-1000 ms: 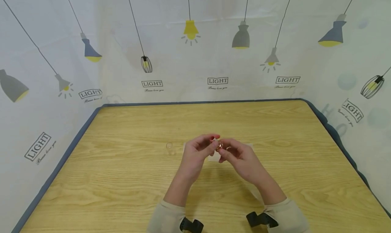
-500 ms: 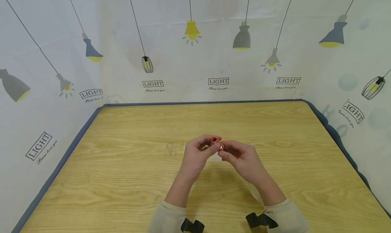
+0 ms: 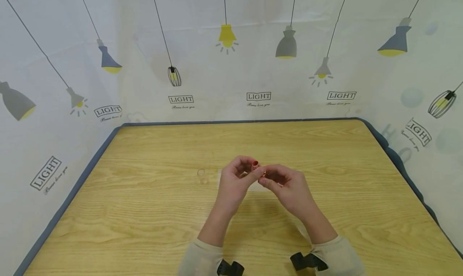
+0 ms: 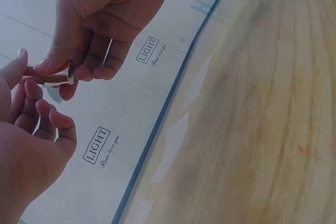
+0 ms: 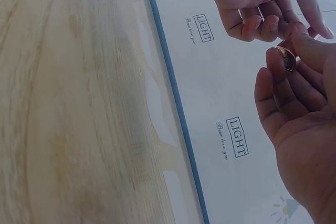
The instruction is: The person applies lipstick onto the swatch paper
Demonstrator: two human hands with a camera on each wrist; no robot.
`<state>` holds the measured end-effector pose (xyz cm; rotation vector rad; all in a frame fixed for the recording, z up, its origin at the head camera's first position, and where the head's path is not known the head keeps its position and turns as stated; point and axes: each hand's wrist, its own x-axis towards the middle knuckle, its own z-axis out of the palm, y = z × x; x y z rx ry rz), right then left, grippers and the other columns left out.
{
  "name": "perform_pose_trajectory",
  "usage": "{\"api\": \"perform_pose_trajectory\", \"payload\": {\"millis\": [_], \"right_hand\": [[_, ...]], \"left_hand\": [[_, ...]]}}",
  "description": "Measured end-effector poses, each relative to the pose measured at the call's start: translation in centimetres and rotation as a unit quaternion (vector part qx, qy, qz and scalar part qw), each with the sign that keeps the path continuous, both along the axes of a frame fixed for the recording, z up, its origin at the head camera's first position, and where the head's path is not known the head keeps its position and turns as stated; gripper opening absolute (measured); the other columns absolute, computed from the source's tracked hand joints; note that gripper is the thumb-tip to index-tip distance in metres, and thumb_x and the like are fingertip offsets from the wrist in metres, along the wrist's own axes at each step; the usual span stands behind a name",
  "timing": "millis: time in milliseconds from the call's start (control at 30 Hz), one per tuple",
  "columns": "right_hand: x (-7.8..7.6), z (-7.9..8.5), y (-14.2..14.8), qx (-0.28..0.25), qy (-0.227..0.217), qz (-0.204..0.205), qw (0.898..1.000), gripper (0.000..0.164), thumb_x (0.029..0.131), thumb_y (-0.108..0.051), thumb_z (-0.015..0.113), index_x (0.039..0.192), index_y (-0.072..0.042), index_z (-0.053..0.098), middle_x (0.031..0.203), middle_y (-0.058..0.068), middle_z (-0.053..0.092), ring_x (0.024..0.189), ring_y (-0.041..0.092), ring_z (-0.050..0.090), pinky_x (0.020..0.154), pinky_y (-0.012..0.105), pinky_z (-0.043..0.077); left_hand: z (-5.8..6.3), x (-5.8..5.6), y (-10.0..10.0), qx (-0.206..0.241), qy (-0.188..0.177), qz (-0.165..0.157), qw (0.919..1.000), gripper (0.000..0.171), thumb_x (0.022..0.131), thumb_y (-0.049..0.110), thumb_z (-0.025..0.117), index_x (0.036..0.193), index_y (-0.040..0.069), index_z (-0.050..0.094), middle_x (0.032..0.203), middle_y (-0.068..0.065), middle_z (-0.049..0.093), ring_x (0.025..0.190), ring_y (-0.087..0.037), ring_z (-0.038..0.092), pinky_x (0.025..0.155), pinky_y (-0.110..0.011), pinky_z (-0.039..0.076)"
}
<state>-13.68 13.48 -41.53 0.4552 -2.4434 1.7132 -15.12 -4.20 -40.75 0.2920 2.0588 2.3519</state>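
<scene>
Left hand [image 3: 232, 183] curled, pinching small red tube [image 3: 255, 164] at its 2 o'clock, shiny gold piece [image 4: 62, 78] at tube's 4 o'clock, unclear if joined, right hand [image 3: 290, 187] curled, pinching gold piece, wooden table [image 3: 361, 179] beneath.

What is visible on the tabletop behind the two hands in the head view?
Part of a pale, flat patch shows on the wooden tabletop. The hands block the tabletop behind them; anything else there is hidden.

Wht wall cvr [image 3: 217, 77] reads "LIGHT" [image 3: 258, 96] w/ "love you" [image 4: 109, 152] below.
</scene>
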Motion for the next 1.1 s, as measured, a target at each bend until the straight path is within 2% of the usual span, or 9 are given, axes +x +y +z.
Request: {"api": "perform_pose_trajectory", "payload": {"millis": [167,367,533,800,1100], "right_hand": [[0.01,-0.07,-0.04,0.004,0.001,0.002,1.0,0.021,0.099,-0.013,0.076,0.12,-0.009,0.078,0.116,0.009,0.08,0.102,0.007,0.075,0.087,0.021,0.061],[-0.18,-0.23,-0.11,-0.003,-0.002,0.011,1.0,0.022,0.099,-0.009,0.074,0.121,-0.007,0.077,0.117,0.012,0.08,0.102,0.005,0.074,0.086,0.022,0.062],[-0.19,-0.19,-0.14,-0.006,0.002,0.013,1.0,0.024,0.099,-0.008,0.074,0.123,-0.004,0.076,0.118,0.014,0.079,0.101,0.003,0.074,0.086,0.022,0.063],[-0.11,-0.07,-0.21,-0.002,-0.005,0.007,1.0,0.025,0.1,-0.008,0.074,0.124,-0.004,0.075,0.118,0.014,0.079,0.099,0.003,0.074,0.084,0.023,0.063],[0.16,0.26,-0.18,-0.005,-0.012,-0.017,1.0,0.023,0.099,-0.01,0.076,0.121,-0.005,0.076,0.115,0.014,0.079,0.102,0.01,0.074,0.085,0.021,0.061]], "left_hand": [[0.2,0.05,-0.05,-0.002,0.001,0.003,1.0,0.018,0.095,0.009,0.08,0.108,0.001,0.07,0.093,0.006,0.068,0.09,-0.009,0.063,0.08,-0.021,0.057],[0.19,0.04,-0.28,-0.014,0.007,-0.008,0.9999,0.019,0.097,0.01,0.079,0.112,0.0,0.073,0.095,0.006,0.069,0.09,-0.01,0.064,0.081,-0.021,0.058],[0.08,-0.08,-0.45,-0.021,0.025,-0.03,0.999,0.023,0.099,0.007,0.075,0.117,-0.007,0.072,0.098,0.008,0.068,0.095,-0.009,0.063,0.085,-0.022,0.058],[0.21,-0.04,-0.75,-0.029,0.034,-0.07,0.9965,0.025,0.104,0.009,0.068,0.123,-0.006,0.07,0.105,0.006,0.068,0.103,-0.01,0.06,0.089,-0.02,0.056],[0.18,0.1,-0.57,-0.031,0.023,-0.047,0.9982,0.028,0.101,0.012,0.074,0.128,0.004,0.068,0.104,0.005,0.067,0.1,-0.012,0.061,0.085,-0.024,0.055]]}}
